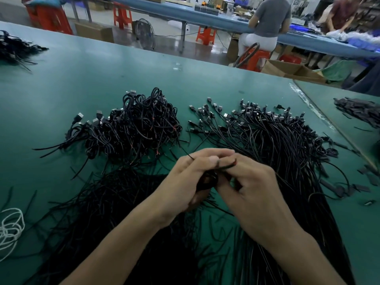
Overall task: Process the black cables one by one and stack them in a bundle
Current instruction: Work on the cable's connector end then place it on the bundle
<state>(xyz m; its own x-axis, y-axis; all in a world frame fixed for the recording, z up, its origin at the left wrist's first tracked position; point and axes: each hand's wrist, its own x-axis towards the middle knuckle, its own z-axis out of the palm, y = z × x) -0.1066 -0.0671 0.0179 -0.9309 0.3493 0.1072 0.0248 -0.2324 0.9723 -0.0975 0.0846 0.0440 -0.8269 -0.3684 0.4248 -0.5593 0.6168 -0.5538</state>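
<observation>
Centre of frame: the left hand [190,177] curls round a small coil of cable [208,180]. The right hand [254,188] pinches its free end, which lies roughly left to right between the thumbs. The coiled pile [133,128] lies upper left, nearer the left hand; loose cables [277,140] fan out upper right. Both forearms converge from below.

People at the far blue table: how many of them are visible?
2. The seated person is on a red stool, back to the camera; the leaning person bends over the blue table at far right. Others may be hidden beyond the frame.
</observation>
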